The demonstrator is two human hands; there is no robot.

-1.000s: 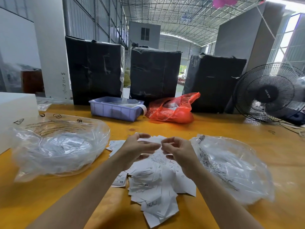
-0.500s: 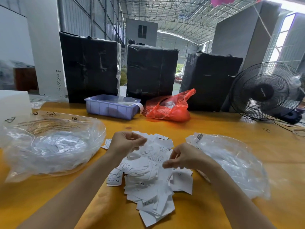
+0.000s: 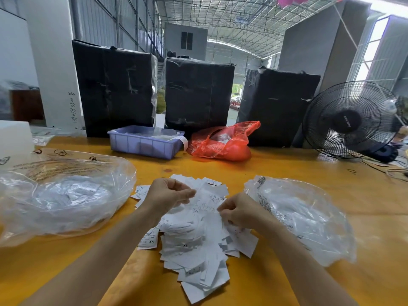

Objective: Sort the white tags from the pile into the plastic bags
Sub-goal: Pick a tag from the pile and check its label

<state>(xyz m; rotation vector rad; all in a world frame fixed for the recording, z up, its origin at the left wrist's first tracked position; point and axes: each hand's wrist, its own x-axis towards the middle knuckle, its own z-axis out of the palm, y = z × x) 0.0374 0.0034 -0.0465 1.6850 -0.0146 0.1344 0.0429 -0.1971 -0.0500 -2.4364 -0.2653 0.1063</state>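
Note:
A pile of white tags (image 3: 194, 241), some printed XS, lies on the yellow table between two clear plastic bags. The left bag (image 3: 61, 195) is large and holds white tags; the right bag (image 3: 304, 215) also holds some. My left hand (image 3: 165, 195) hovers over the pile's far left part with fingers curled, pinching a tag at its fingertips. My right hand (image 3: 240, 210) sits at the pile's right side, fingers curled and pinching tags at the pile's top.
At the table's back stand a lilac plastic bin (image 3: 145, 143), a red plastic bag (image 3: 223, 142), three black wrapped bales (image 3: 198, 91) and a black fan (image 3: 351, 120) at the right. A white box (image 3: 13, 138) sits far left. Cables lie at the right edge.
Both hands were together above the pile a second ago. They have parted; the right hand dropped to the pile's right side and the left stays over the left part.

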